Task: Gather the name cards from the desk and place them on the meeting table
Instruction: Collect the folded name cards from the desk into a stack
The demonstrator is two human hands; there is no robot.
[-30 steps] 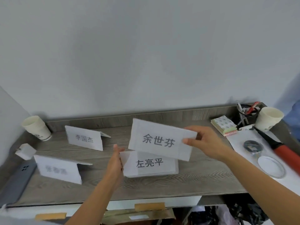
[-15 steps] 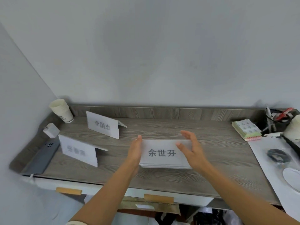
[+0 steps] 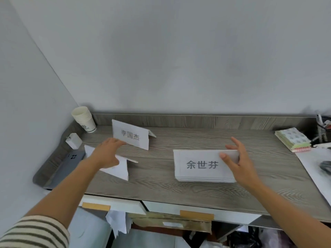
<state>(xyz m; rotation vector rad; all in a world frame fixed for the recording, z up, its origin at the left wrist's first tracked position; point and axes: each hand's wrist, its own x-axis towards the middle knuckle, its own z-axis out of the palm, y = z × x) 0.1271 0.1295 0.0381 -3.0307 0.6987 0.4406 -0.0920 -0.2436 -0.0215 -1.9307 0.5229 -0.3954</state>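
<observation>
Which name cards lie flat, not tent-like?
The 余世芬 stack by the right hand; the 李国杰 card and the nearer card at the left hand stand folded.

We read 余世芬 on the top card of a flat stack of cards (image 3: 204,165); at its ten o'clock, a standing folded card (image 3: 130,135) reads 李国杰.

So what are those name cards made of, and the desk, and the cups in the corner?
The name cards look like thin white matte paper: they fold sharply and stack flat. The desk shows grey wood grain, probably printed laminate, though that's unsure. The cups look like paper, matte with rolled rims.
</observation>
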